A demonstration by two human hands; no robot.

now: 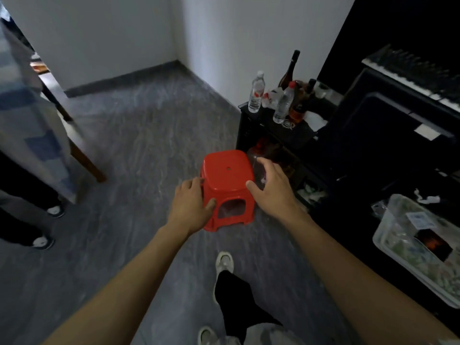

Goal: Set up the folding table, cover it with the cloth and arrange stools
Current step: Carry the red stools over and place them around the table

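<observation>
Stool point(227, 170): red moulded plastic, low, with a square seat with rounded corners and a small hole at the seat centre. Arched cut-outs are seen between the short legs. It stands upright on the grey marbled floor point(139, 135), just beside the black shelf unit point(251, 128) and well apart from the surface point(82, 155) at far left.

Left hand point(191, 202): grip clamped on the stool's left side, with fingers curled over the seat edge and the thumb pressed against the front.

Right hand point(270, 185): grip apart, fingers spread beside the seat's right edge. The thumb tip is at the front right corner; contact cannot be told for certain.

Surface: draped with a blue-and-pale checked cloth point(29, 125), with one brown wooden leg showing beneath.

Containers:
- Two clear water bottles point(256, 92) with red-and-white labels stand upright on top of the shelf unit.
- A tall dark bottle point(290, 68) stands behind them, with shorter dark bottles beside it; fill levels cannot be read.
- A clear jug point(258, 158) is seen behind the stool. Its contents cannot be told.
- A clear plastic tray point(384, 220) at lower right holds green leafy matter and a small dark box point(433, 242).

A second person's shoes point(56, 210) are seen at left, near the cloth.
</observation>
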